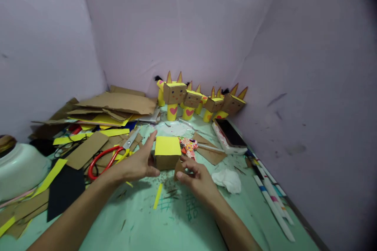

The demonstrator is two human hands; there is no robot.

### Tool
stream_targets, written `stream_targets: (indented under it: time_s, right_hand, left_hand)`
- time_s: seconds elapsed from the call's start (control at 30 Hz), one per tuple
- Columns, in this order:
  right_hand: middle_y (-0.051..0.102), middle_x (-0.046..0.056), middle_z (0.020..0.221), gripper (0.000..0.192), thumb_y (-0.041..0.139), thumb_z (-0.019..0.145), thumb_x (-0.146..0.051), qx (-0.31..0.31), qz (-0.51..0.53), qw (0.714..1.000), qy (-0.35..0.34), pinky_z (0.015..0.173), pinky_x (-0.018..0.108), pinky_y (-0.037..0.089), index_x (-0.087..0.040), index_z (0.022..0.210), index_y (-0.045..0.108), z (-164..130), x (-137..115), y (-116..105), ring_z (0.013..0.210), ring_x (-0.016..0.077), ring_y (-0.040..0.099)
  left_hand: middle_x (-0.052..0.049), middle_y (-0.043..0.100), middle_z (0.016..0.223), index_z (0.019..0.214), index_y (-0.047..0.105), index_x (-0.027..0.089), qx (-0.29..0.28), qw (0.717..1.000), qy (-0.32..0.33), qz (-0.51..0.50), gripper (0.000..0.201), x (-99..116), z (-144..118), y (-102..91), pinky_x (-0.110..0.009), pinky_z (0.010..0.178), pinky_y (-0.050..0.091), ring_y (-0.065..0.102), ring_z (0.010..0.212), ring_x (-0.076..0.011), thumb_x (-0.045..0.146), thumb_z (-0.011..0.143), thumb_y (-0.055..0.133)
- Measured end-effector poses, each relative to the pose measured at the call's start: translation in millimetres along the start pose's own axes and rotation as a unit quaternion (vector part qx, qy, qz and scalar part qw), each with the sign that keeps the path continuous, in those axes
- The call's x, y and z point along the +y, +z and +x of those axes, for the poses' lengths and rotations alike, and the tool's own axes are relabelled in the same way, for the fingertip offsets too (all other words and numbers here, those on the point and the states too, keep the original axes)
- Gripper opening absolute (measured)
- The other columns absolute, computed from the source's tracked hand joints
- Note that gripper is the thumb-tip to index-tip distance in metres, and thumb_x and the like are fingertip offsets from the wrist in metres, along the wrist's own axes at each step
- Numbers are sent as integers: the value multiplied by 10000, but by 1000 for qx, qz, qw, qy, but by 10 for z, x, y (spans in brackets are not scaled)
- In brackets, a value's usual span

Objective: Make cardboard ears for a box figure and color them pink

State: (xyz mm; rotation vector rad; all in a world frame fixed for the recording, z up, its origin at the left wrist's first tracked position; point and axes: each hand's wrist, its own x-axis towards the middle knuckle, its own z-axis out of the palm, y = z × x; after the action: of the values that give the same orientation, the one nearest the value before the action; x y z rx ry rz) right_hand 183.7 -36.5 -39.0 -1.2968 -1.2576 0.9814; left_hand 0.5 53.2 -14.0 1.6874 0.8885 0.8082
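Note:
A small cardboard box (167, 147) with a yellow paper top stands on the green table in front of me. My left hand (140, 162) is at the box's left side, thumb and fingers spread apart; whether it touches the box I cannot tell. At the right front corner, my right hand (196, 177) pinches a small brown cardboard piece (178, 168) between thumb and fingers. Behind that hand lies a flower-patterned bundle (190, 146), partly hidden by the box. A thin yellow paper strip (158, 196) rests in front of the box among brown scraps.
Red-handled scissors (103, 160) and piled cardboard (118, 102) lie to the left, near a white pot (22, 168). Several horned cardboard figures (174, 94) stand along the back. A phone (231, 132), crumpled tissue (227, 180) and several markers (273, 208) are at the right.

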Motion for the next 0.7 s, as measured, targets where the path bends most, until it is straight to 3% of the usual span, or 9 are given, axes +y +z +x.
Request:
stream_targets:
  time_s: [0.1, 0.17, 0.3, 0.43, 0.5, 0.57, 0.7]
  right_hand:
    - [671, 77, 1063, 96, 654, 645, -280, -10, 3, 1000, -23, 854, 357, 437, -204, 592, 629, 43, 37, 85, 1035, 262, 585]
    - [672, 73, 1039, 104, 642, 656, -270, -26, -3, 999, -38, 852, 350, 437, -201, 585, 611, 101, 47, 117, 1027, 251, 590]
    - [680, 77, 991, 40, 638, 649, -232, 2, -63, 997, -43, 807, 356, 443, -196, 666, 641, 225, -53, -23, 1053, 272, 567]
    - [636, 4, 621, 104, 570, 707, -260, 60, -82, 995, -21, 603, 287, 435, -189, 653, 623, 216, -203, -405, 632, 186, 591]
    - [624, -7, 585, 110, 586, 691, -260, 58, -90, 994, -3, 581, 277, 419, -184, 618, 616, 152, -217, -548, 591, 177, 574]
    - [646, 4, 634, 87, 590, 695, -241, 11, -129, 992, 9, 609, 290, 425, -187, 641, 632, 71, -186, -595, 643, 194, 590]
    - [677, 40, 789, 110, 571, 685, -114, -86, -240, 965, -68, 747, 332, 427, -199, 638, 624, -78, -116, -466, 843, 233, 594]
  left_hand:
    - [-170, 530, 1283, 1450, 122, 180, -33, 999, 0, -35, 1105, -66, 39, 96, -320, 802, 510, 599, 1032, -255, 95, 522, 715]
    - [-164, 505, 1306, 1444, 133, 179, 16, 1000, 3, -18, 1061, -104, 95, 90, -359, 847, 495, 576, 1073, -277, 133, 554, 709]
    - [-150, 542, 1260, 1371, 342, 174, 154, 985, 20, 75, 920, -96, 190, -76, -410, 869, 483, 543, 1099, -329, 222, 549, 750]
    - [-169, 598, 1178, 1402, 292, 136, 258, 957, -33, 127, 910, -114, 281, -216, -419, 828, 498, 594, 1004, -314, 253, 611, 726]
    - [-168, 587, 1206, 1419, 251, 133, 253, 961, -23, 112, 927, -185, 353, -216, -405, 848, 490, 588, 1031, -299, 267, 629, 718]
    - [-160, 552, 1266, 1429, 225, 143, 229, 968, 8, 105, 929, -269, 433, -176, -388, 891, 467, 573, 1073, -278, 257, 641, 704]
    - [-162, 533, 1292, 1418, 269, 134, 194, 967, 38, 158, 886, -331, 555, -59, -415, 968, 402, 537, 1130, -292, 211, 640, 684]
